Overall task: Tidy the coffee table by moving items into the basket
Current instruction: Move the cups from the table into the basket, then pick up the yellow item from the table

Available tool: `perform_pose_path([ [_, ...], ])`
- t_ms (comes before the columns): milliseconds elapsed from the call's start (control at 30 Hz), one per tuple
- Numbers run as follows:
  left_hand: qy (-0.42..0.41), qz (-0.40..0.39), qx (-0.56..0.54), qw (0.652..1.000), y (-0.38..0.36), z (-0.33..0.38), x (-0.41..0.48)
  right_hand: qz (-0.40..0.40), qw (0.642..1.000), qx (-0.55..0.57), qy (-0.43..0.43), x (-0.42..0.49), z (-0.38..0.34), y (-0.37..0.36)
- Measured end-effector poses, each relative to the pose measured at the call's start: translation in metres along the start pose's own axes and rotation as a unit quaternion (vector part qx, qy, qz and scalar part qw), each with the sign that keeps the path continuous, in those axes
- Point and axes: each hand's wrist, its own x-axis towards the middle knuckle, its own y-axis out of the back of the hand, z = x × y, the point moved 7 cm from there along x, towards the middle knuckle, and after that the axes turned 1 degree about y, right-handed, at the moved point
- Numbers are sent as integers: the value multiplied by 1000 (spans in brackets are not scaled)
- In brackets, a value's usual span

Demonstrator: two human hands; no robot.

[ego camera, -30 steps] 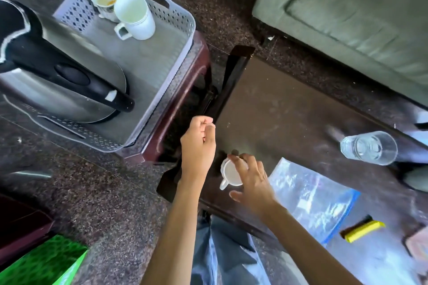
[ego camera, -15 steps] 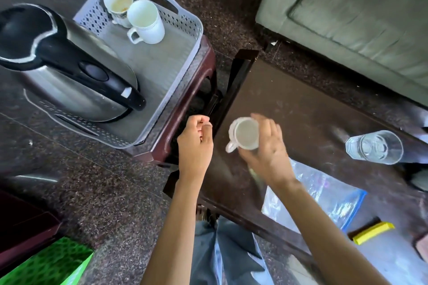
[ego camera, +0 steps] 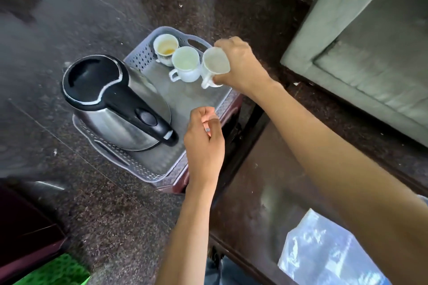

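My right hand [ego camera: 239,65] grips a white cup [ego camera: 214,68] by its side, holding it low over the far right corner of the grey perforated basket [ego camera: 148,170]. Two more white cups stand in that far end, one plain [ego camera: 186,64] and one with tea stains inside [ego camera: 165,48]. A steel kettle with a black lid and handle [ego camera: 115,102] fills the basket's left half. My left hand [ego camera: 203,139] hovers over the basket's right rim with fingers curled and nothing in it. Whether the held cup touches the basket floor is unclear.
The basket sits on a dark red stool [ego camera: 178,186]. The dark coffee table [ego camera: 266,192] lies to the right with a clear plastic bag [ego camera: 324,252] on it. A grey-green sofa [ego camera: 370,41] is at the upper right. A green object [ego camera: 55,271] lies at the lower left on the floor.
My right hand lifted the white cup off the coffee table and carried it left and away to the basket's far corner. The view swung left; my left hand stayed curled near the basket.
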Motion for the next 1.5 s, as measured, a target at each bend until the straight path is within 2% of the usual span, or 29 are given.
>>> perform_pose_path([
  [67,7,1,4,1000,-1,-4,5,-26,997,-68,12,14,0,-21],
  [167,17,1,0,1000,0,-11,10,-37,993,-109,29,23,0,-41],
  [533,16,-4,2,1000,-2,-22,16,-16,987,-159,18,27,11,-66],
  [700,10,-8,15,1000,-4,-23,9,-18,991,-132,16,15,10,-61],
  [767,2,-10,15,1000,-4,-23,6,17,996,-89,14,5,6,-48],
  [833,-5,-21,14,1000,-5,-21,2,89,996,-28,16,-13,5,-29],
  [900,-14,-37,12,999,-8,-17,-5,163,986,18,15,-41,8,-7],
  [1000,-18,-62,13,998,-13,-13,-15,229,972,51,14,-88,14,12],
  [1100,-31,-116,29,992,-28,-10,-37,255,966,44,-24,-147,36,17],
  [1300,-78,-215,80,970,-80,-7,-95,281,942,33,-182,-273,104,-4],
  [1500,-90,-339,124,928,-154,-8,-186,281,913,15,-295,-400,170,-19],
])
